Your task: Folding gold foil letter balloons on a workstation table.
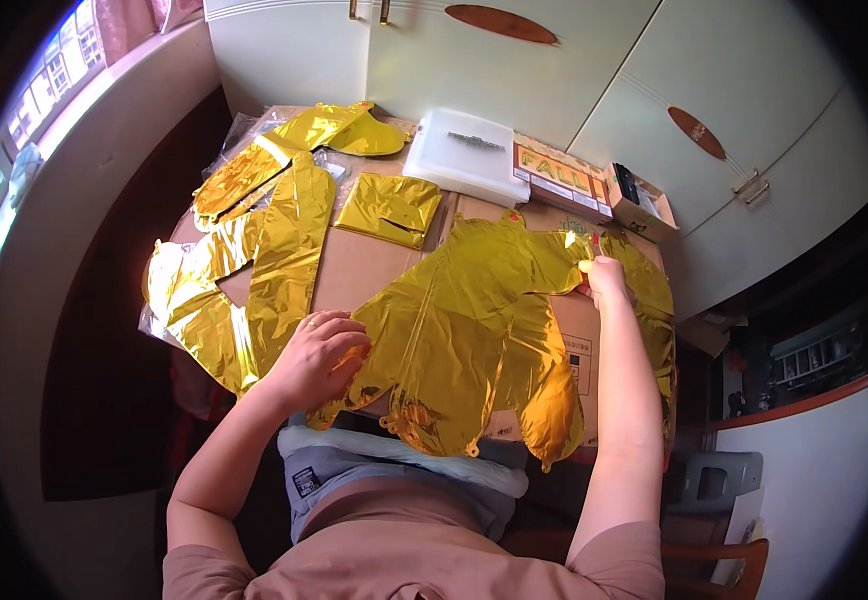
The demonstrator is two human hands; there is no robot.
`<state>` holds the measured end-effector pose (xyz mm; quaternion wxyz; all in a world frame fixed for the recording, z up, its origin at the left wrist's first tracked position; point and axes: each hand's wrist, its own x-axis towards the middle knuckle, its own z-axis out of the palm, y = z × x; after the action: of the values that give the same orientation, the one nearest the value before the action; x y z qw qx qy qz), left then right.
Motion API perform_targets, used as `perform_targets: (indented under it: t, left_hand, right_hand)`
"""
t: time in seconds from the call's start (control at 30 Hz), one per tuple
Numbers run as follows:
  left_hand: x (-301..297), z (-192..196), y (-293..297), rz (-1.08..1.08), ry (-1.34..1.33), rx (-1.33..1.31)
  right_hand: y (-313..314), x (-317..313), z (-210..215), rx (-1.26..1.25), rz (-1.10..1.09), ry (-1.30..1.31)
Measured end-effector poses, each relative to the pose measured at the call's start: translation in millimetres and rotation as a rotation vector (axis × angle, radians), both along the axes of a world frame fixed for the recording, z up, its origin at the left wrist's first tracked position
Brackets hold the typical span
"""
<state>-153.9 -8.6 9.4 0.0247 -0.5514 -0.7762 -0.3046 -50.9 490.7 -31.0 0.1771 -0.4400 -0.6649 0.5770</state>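
A large gold foil balloon [454, 310], flat and wrinkled, lies spread in front of me, its lower lobes hanging at the near table edge. My right hand [607, 282] is closed in a pinch on the tip of its right arm. Curled over the balloon's left edge, my left hand [322, 358] has bent fingers on the foil; the thumb is mostly hidden. A second flat gold foil balloon [294, 235] is to the left, near that hand. Beyond my right hand lies more gold foil [644, 300], partly hidden by my forearm.
Cardboard [354, 270] covers the table. Farther back are a folded gold foil piece [389, 207], another gold balloon [334, 128], a white plastic box [459, 165], a printed flat box [559, 178] and an open small box [642, 205]. Pale cabinets [494, 70] stand behind; a grey stool [716, 480] is at right.
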Motion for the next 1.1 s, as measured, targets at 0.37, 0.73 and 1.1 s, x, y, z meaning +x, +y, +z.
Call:
perform_targets:
  t: [0.37, 0.73, 1.1]
  left_hand:
    - [8.6, -4.7, 6.5, 0.067, -0.077, -0.014]
    - [11.3, -4.0, 10.5, 0.096, -0.039, -0.01]
    - [-1.9, 3.7, -7.4, 0.11, -0.244, 0.077]
  right_hand:
    - [1.9, -8.9, -11.4, 0.061, -0.032, 0.048]
    - [10.6, -13.1, -20.1, 0.084, 0.006, -0.052]
    - [-6.3, -5.9, -1.4, 0.023, -0.006, -0.008]
